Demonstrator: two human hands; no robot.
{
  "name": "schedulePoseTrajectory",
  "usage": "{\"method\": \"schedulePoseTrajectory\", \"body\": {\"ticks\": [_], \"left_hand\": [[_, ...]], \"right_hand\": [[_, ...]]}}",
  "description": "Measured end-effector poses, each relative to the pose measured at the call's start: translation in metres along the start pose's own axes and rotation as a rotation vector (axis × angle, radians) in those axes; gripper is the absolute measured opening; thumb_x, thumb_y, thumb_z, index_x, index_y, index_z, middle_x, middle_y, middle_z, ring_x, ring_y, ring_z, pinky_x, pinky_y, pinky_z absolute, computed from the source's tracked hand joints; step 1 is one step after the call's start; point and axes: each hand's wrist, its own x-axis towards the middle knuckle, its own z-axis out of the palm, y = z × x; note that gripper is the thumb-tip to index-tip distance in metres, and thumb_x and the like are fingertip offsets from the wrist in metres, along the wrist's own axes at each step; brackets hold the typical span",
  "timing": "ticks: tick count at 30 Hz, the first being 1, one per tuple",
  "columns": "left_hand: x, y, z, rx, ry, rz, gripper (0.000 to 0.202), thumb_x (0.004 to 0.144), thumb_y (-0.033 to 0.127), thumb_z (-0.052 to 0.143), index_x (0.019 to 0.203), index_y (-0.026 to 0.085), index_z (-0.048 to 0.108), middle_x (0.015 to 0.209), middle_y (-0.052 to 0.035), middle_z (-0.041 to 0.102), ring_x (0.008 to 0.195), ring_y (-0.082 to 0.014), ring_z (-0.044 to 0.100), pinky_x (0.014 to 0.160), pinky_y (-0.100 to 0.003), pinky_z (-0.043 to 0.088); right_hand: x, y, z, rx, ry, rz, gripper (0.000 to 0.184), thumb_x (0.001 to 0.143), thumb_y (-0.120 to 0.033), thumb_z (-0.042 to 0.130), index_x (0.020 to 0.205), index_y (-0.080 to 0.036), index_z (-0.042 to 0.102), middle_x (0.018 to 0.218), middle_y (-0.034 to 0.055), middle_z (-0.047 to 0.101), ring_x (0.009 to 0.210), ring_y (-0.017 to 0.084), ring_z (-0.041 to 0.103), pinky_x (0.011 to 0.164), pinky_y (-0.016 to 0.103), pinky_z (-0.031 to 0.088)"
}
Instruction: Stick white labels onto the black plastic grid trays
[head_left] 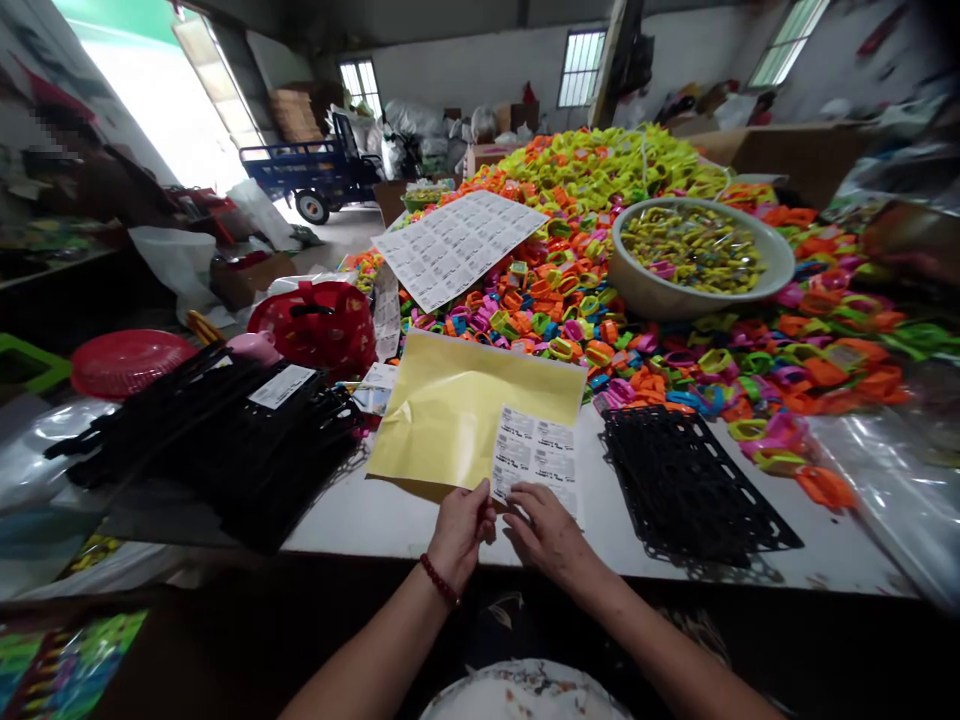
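Table [832, 548] bore plastic pile [555, 270], truck [292, 172] behind — left hand [457, 530] pinched label sheet [534, 450]; right hand [556, 535] at its edge, fingers apart.

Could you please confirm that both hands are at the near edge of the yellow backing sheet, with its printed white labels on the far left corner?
Not quite: the printed white labels are on the near right part of the yellow backing sheet, as the head view shows. The left hand and right hand are indeed at its near edge.
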Motion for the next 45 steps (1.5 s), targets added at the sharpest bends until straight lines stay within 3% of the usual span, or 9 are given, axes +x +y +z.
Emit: {"method": "schedulePoseTrajectory", "body": {"ticks": [6, 14, 18, 23, 27, 34, 37, 42, 45], "left_hand": [[-0.006, 0.020, 0.000, 0.111, 0.043, 0.232, 0.036, 0.072, 0.046, 0.075, 0.074, 0.012, 0.064, 0.067, -0.0029, 0.067, 0.062, -0.0137, 0.060, 0.062, -0.024, 0.048], [-0.044, 0.092, -0.058, 0.013, -0.104, 0.306, 0.035, 0.069, 0.035, 0.079, 0.096, 0.015, 0.069, 0.091, -0.0056, 0.074, 0.081, -0.0216, 0.070, 0.078, -0.032, 0.055], [-0.054, 0.110, -0.093, -0.029, -0.141, 0.311, 0.033, 0.072, 0.032, 0.075, 0.100, 0.014, 0.068, 0.089, -0.0066, 0.075, 0.076, -0.0218, 0.071, 0.075, -0.032, 0.057], [-0.056, 0.119, -0.117, -0.029, -0.224, 0.276, 0.040, 0.073, 0.035, 0.073, 0.106, 0.013, 0.066, 0.092, -0.0089, 0.075, 0.074, -0.0232, 0.071, 0.071, -0.034, 0.058], [-0.061, 0.131, -0.116, 0.081, -0.123, 0.279, 0.036, 0.072, 0.032, 0.078, 0.100, 0.013, 0.067, 0.086, -0.0072, 0.074, 0.068, -0.0182, 0.069, 0.065, -0.027, 0.056], [-0.068, 0.129, -0.101, 0.207, -0.030, 0.430, 0.034, 0.071, 0.042, 0.079, 0.072, 0.015, 0.059, 0.064, 0.0017, 0.064, 0.055, -0.0095, 0.057, 0.054, -0.019, 0.047], [-0.070, 0.120, -0.091, 0.174, 0.009, 0.504, 0.034, 0.075, 0.045, 0.076, 0.075, 0.017, 0.056, 0.062, 0.0042, 0.061, 0.053, -0.0080, 0.054, 0.053, -0.018, 0.046], [-0.077, 0.114, -0.076, 0.132, 0.161, 0.598, 0.036, 0.076, 0.044, 0.075, 0.094, 0.018, 0.058, 0.070, 0.0029, 0.064, 0.057, -0.0103, 0.059, 0.056, -0.020, 0.050], [-0.087, 0.117, -0.072, 0.152, 0.078, 0.676, 0.063, 0.074, 0.036, 0.077, 0.129, 0.026, 0.048, 0.095, -0.0022, 0.070, 0.077, -0.0155, 0.067, 0.071, -0.026, 0.056]], "right_hand": [[0.012, -0.002, -0.019, 0.139, 0.012, 0.042, 0.019, 0.094, -0.024, 0.053, 0.111, -0.023, 0.062, 0.116, 0.0097, 0.061, 0.112, 0.023, 0.057, 0.098, 0.042, 0.049], [0.077, -0.005, -0.055, 0.225, 0.100, 0.018, 0.034, 0.080, -0.036, 0.073, 0.112, -0.028, 0.065, 0.132, 0.0079, 0.056, 0.128, 0.026, 0.046, 0.108, 0.047, 0.040], [0.095, -0.009, -0.053, 0.399, 0.021, 0.353, 0.057, 0.065, -0.045, 0.083, 0.115, -0.029, 0.063, 0.153, 0.0085, 0.032, 0.135, 0.032, 0.038, 0.106, 0.047, 0.041], [0.092, -0.011, -0.042, 0.767, -0.008, 0.757, 0.073, 0.061, -0.048, 0.084, 0.124, -0.026, 0.053, 0.109, 0.0087, 0.062, 0.098, 0.026, 0.063, 0.081, 0.040, 0.054], [0.077, -0.017, -0.052, 1.021, 0.151, 0.731, 0.074, 0.056, -0.037, 0.087, 0.120, -0.023, 0.052, 0.075, -0.0055, 0.056, 0.062, 0.013, 0.057, 0.060, 0.025, 0.050], [0.035, -0.007, -0.091, 1.044, 0.359, 0.690, 0.052, 0.061, -0.034, 0.085, 0.100, -0.024, 0.053, 0.078, -0.0042, 0.058, 0.066, 0.013, 0.060, 0.057, 0.022, 0.052], [0.021, -0.002, -0.097, 0.920, 0.392, 0.647, 0.053, 0.063, -0.039, 0.085, 0.102, -0.026, 0.051, 0.084, -0.0025, 0.062, 0.071, 0.015, 0.063, 0.057, 0.022, 0.052], [0.009, -0.015, -0.112, 0.730, 0.140, 0.481, 0.062, 0.068, -0.041, 0.084, 0.122, -0.028, 0.056, 0.113, 0.0053, 0.066, 0.103, 0.023, 0.063, 0.084, 0.033, 0.055], [0.006, -0.021, -0.120, 0.558, 0.052, 0.445, 0.059, 0.069, -0.046, 0.082, 0.122, -0.026, 0.065, 0.117, 0.0063, 0.064, 0.105, 0.024, 0.061, 0.083, 0.032, 0.054]]}}
